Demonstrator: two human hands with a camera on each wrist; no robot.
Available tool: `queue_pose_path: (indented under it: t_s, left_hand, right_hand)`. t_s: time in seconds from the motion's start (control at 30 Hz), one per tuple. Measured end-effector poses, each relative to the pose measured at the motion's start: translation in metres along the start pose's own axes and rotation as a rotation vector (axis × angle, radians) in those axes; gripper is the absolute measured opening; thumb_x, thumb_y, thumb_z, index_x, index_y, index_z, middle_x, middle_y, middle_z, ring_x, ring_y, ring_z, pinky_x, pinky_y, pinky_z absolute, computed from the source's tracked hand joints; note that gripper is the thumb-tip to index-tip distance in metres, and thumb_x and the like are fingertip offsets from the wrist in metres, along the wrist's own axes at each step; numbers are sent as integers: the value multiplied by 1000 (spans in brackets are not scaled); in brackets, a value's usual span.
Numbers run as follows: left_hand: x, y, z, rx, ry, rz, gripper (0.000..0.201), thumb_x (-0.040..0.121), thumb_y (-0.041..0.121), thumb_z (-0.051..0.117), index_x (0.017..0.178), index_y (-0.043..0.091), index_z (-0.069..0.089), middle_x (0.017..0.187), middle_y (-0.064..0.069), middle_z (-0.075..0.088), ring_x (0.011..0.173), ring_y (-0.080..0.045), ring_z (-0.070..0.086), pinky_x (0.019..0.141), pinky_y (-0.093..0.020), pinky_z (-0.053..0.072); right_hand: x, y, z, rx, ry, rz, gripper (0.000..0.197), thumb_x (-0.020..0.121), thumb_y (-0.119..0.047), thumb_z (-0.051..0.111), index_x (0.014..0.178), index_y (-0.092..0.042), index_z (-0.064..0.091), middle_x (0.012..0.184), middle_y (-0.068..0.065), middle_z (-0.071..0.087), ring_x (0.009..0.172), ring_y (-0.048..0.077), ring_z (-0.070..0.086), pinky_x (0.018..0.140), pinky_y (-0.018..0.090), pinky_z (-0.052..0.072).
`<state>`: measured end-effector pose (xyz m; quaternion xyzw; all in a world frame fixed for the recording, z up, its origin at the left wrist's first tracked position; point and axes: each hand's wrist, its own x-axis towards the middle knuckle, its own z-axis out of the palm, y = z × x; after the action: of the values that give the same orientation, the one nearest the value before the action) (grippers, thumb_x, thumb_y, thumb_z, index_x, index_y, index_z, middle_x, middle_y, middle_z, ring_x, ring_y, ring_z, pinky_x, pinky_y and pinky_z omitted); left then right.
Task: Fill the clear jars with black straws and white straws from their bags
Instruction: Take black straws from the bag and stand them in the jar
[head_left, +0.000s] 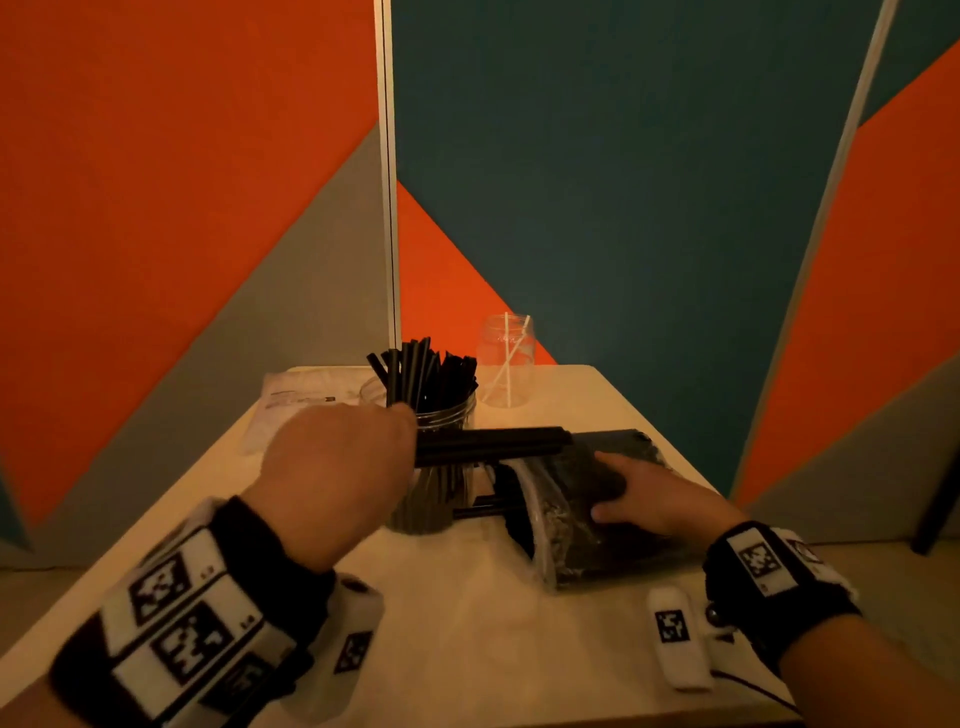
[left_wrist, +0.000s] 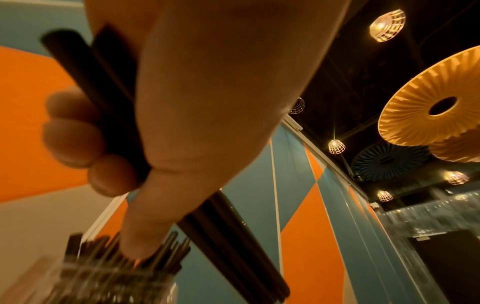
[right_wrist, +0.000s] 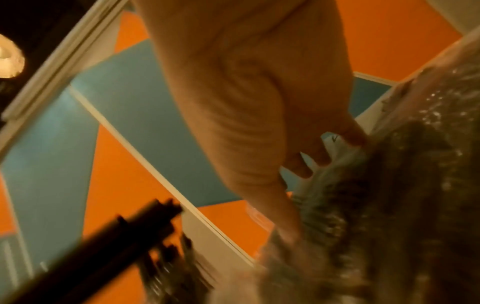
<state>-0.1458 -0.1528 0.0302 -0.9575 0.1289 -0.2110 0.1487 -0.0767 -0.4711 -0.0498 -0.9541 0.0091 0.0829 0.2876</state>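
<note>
From the head view, your left hand (head_left: 337, 467) grips a bundle (head_left: 488, 446) of black straws, held level across the front of the full jar (head_left: 441, 431), which stands mid-worktop with black straws bristling from its mouth. Your right hand (head_left: 660, 499) lies on the black bag (head_left: 587, 519) near the right edge, fingers relaxed over the plastic, pinning it. A second jar (head_left: 506, 364) at the far edge holds only a couple of white straws; the white bag (head_left: 291, 410) lies by the far left corner.

The risk: that jar looks nearly packed. I judge that tipping the bundle in may snag on the standing straws, spill some, or knock the jar over.

From the left wrist, your fingers (left_wrist: 72, 144) are curled tight around the bundle (left_wrist: 233, 246), thumb pressed along it, the jar (left_wrist: 103, 277) just below. The straws look smooth, dark and rigid, with ends uneven.

From the right wrist, your fingers (right_wrist: 298, 164) press the crinkled bag (right_wrist: 389, 185), slightly spread; the view is blurred. The bundle's (right_wrist: 103, 246) tips show at lower left. The glossy plastic could slide if you ease off.
</note>
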Motion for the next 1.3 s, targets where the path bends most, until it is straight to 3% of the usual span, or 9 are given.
queue_pose_path:
  t_s: [0.1,0.17,0.27,0.43,0.57,0.73,0.9,1.13,1.3]
  left_hand:
    - [2,14,8,-104,-31,11,17,97,22,43,113,26,47,90,3,63,77,-19,65,64,-31,49]
    - [5,22,15,-187,-13,8,17,96,24,47,113,26,46,91,3,63,73,-20,62,57,-30,39]
    - [11,33,22,-302,44,-5,16,93,29,55,107,28,47,88,2,64,71,-21,63,56,-29,34]
    - [19,45,42,-465,148,-31,14,91,34,57,105,32,54,94,3,66,81,-22,63,67,-28,33]
    - [31,54,44,-841,113,-50,19,88,38,61,105,31,56,91,3,66,80,-21,65,66,-32,53]
    - [50,26,44,-1246,165,-199,9,92,31,65,97,33,58,78,6,65,64,-10,63,55,-25,50]
    - [81,-17,23,-1667,482,-390,11,93,14,64,85,15,57,58,-4,59,51,-14,55,55,-25,46]
    - [128,-38,8,-1715,883,-426,8,92,26,63,85,25,58,56,5,61,59,-16,61,58,-31,51]
    - [135,-20,57,-1636,455,-461,33,85,34,74,109,25,53,92,1,66,81,-18,65,83,-51,56]
  right_hand:
    - [-6,-19,-9,696,216,-186,35,101,-26,58,136,-32,56,142,-1,58,123,11,57,97,36,49]
    - [-12,-38,-16,979,269,-222,32,103,-46,46,119,-29,69,125,0,70,112,14,66,84,38,56]
    - [-21,-61,-17,1029,383,-238,56,102,-58,40,92,-18,78,94,4,77,89,19,74,64,35,59]
    - [-29,-96,-12,760,556,-435,55,102,-50,45,65,-22,74,68,2,71,65,14,70,50,25,54]
    - [-30,-135,-2,546,458,-631,61,96,-63,34,74,-26,76,72,-3,71,69,12,68,62,23,54]
    - [-7,-161,-10,826,453,-616,71,94,-72,21,110,-23,69,89,-2,71,84,14,69,67,30,56]
    - [24,-144,32,133,469,-594,15,98,-35,60,107,-27,69,108,-9,56,105,7,53,89,25,45]
    - [34,-129,60,-36,513,-675,29,92,-27,70,121,-30,68,122,-14,43,118,5,44,96,12,35]
    - [27,-121,56,-19,444,-691,43,91,-24,72,133,-31,61,142,-11,37,130,6,43,107,25,42]
